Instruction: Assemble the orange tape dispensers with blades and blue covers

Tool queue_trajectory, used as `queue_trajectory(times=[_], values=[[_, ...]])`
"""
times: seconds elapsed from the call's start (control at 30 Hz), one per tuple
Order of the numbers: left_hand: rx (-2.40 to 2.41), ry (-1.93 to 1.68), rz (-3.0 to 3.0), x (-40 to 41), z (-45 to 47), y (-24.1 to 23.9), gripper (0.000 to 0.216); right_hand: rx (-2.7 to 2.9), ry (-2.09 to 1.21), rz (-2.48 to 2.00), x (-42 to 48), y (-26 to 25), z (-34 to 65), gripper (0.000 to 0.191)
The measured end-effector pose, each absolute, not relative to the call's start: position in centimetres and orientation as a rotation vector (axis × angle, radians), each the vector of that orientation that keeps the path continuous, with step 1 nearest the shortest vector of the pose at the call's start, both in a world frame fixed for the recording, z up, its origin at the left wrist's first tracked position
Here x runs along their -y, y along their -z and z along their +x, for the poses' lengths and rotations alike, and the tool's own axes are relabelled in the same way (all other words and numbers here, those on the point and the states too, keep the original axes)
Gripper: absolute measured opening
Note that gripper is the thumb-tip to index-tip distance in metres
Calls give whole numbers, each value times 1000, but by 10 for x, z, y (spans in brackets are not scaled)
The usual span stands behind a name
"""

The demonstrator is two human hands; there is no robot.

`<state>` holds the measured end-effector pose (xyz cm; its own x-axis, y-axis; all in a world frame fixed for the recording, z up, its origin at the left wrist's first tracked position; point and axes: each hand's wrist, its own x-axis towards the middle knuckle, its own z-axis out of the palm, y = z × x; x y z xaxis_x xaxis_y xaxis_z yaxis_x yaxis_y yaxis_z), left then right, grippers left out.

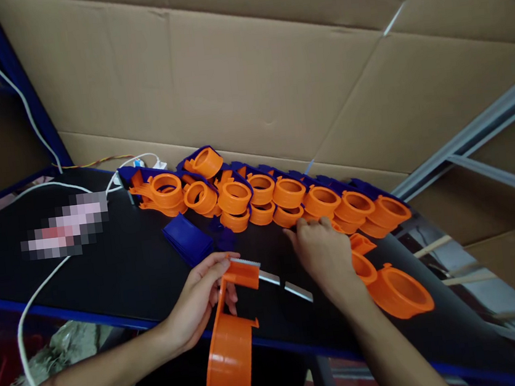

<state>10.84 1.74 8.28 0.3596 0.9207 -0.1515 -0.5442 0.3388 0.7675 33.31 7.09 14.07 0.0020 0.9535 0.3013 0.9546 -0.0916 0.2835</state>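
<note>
My left hand (203, 290) grips an orange tape dispenser (230, 357) near its upper end, with the round core hanging below over the table's front edge. A serrated metal blade (245, 262) runs along the dispenser's top. Across from it, my right hand (320, 251) is closed, knuckles up, by the front of a row of orange dispensers (289, 192); its fingertips and anything in them are hidden. Between my hands, silvery metal strips (298, 292) lie on the black tabletop. Dark blue flat pieces (188, 239) lie beyond my left hand.
Stacked dispensers with blue parts line the back, before a cardboard wall (243, 70). Loose orange dispensers (401, 291) lie right of my right forearm. White cables (39, 283) cross the left side of the black table (122, 276), near a pixelated item (68, 224).
</note>
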Motion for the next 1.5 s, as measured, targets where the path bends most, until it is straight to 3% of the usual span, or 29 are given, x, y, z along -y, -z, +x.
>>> queue_trajectory(times=[0.17, 0.53, 0.8, 1.0, 1.5], values=[[-623, -1068, 649, -16, 109, -86, 34, 2203, 607, -2260, -77, -129, 354, 12], [-633, -1102, 636, -18, 109, -84, 40, 2144, 346, -2184, -82, -123, 368, 28], [-624, -1153, 663, -18, 110, -85, 42, 2205, -273, -1752, -66, -132, 371, 23], [-616, -1156, 651, -20, 109, -79, 40, 1914, -896, -1331, -36, -147, 357, 29], [-602, -1140, 667, -20, 111, -77, 40, 1972, -439, -1171, -14, -138, 312, 19]])
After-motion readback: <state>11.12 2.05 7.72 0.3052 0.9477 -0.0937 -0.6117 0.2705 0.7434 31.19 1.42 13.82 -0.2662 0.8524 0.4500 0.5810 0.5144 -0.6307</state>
